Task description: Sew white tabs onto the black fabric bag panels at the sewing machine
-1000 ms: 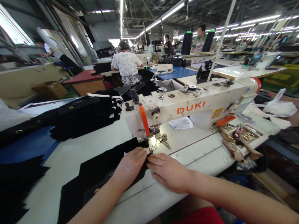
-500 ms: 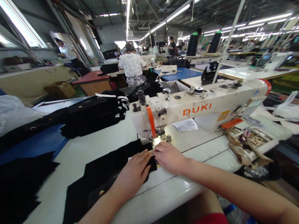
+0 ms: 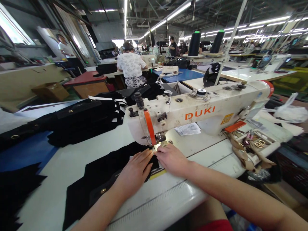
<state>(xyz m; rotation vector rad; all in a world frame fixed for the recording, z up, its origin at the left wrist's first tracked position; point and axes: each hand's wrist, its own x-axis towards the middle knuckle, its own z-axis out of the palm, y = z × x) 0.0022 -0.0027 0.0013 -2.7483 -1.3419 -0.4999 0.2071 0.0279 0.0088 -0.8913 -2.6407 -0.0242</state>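
Observation:
A black fabric piece (image 3: 103, 170) with a gold eyelet lies on the bed of a white sewing machine (image 3: 175, 110), its far end under the needle area. My left hand (image 3: 134, 171) rests flat on this fabric, fingers stretched toward the needle. Close against those fingertips, my right hand (image 3: 172, 160) has its fingers bent and pressed together at the fabric's edge. The exact grip of its fingertips is partly hidden. An orange guard (image 3: 150, 127) stands just above both hands.
Stacked black pieces with white strips (image 3: 84, 115) lie behind the machine bed. More black fabric (image 3: 19, 192) is at left. A tray (image 3: 267, 146) with metal rings and tan straps sits at right. Folded paper (image 3: 187, 129) lies under the machine arm. A co-worker (image 3: 131, 65) sits ahead.
The fabric has slid a little forward, away from me, showing more of a yellow strip on the bed. Both hands stay close to the needle. The view has turned slightly right.

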